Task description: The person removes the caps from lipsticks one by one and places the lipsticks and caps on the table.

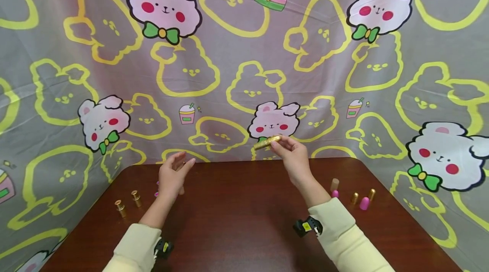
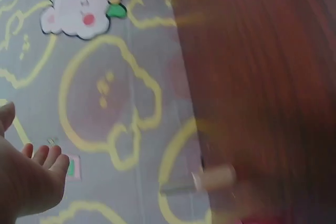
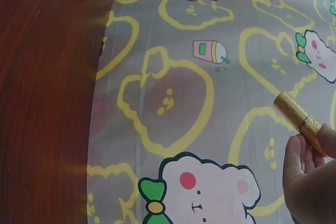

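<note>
My right hand (image 1: pixel 296 161) is raised above the far part of the table and pinches a gold lipstick tube (image 1: pixel 265 142) between thumb and fingers. In the right wrist view, the tube (image 3: pixel 293 110) tilts up from the fingertips, with a silver band partway along it. My left hand (image 1: pixel 170 180) hovers over the left side, fingers loosely spread and holding nothing. Partly hidden behind it in the head view are a peach-coloured piece (image 1: pixel 181 190) and something pink (image 1: pixel 156 194). The left wrist view shows the peach piece (image 2: pixel 218 177), blurred, with a greyish stem.
Two gold lipstick bases (image 1: pixel 120 208) stand on the left of the dark brown table (image 1: pixel 237 229). On the right are gold caps (image 1: pixel 355 198), pink caps (image 1: pixel 364 203) and a tan cylinder (image 1: pixel 334 184). A patterned curtain (image 1: pixel 237 106) hangs behind the table's far edge.
</note>
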Motion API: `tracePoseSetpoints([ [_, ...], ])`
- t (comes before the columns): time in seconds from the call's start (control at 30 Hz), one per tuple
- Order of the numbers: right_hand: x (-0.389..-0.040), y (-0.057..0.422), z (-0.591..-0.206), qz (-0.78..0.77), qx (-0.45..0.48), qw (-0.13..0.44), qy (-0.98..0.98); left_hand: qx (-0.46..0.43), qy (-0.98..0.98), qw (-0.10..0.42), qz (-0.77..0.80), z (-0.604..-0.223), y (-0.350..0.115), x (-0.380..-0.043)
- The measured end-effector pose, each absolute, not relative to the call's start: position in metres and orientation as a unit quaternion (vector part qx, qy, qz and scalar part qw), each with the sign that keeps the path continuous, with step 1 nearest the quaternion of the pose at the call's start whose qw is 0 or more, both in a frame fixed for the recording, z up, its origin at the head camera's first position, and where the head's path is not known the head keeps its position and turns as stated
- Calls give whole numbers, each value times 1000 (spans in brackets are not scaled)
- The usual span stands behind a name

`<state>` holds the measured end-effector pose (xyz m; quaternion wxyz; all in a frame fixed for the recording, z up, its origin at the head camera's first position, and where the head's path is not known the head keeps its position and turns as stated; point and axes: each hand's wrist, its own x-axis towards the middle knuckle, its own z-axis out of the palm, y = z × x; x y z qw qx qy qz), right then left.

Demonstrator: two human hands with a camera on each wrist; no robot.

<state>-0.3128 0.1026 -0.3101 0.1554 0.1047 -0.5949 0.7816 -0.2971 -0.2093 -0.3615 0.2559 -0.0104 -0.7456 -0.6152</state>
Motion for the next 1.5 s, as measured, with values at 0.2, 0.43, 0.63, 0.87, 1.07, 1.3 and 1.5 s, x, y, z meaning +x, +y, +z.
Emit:
tracePoseSetpoints([
  [0.2, -311, 102, -311, 827, 88, 140, -538, -71, -664, 271, -693, -356, -175, -305],
  [0.43, -308, 99, -314, 867, 76, 122, -478, -102, -590, 258, -759, -352, -142, -307],
  [0.63, -305, 95, -315, 887, 60, 111, -445, -118, -542, 248, -794, -350, -116, -307],
  [0.87, -302, 89, -317, 902, 40, 102, -418, -130, -466, 199, -852, -346, -89, -305],
  [1.07, -298, 84, -317, 914, 38, 105, -391, -144, -446, 164, -868, -342, -69, -303],
  [1.3, -295, 79, -317, 919, 57, 103, -377, -159, -434, 152, -874, -338, -53, -304],
  [1.5, -291, 75, -317, 921, 53, 93, -375, -157, -425, 148, -879, -336, -46, -303],
])
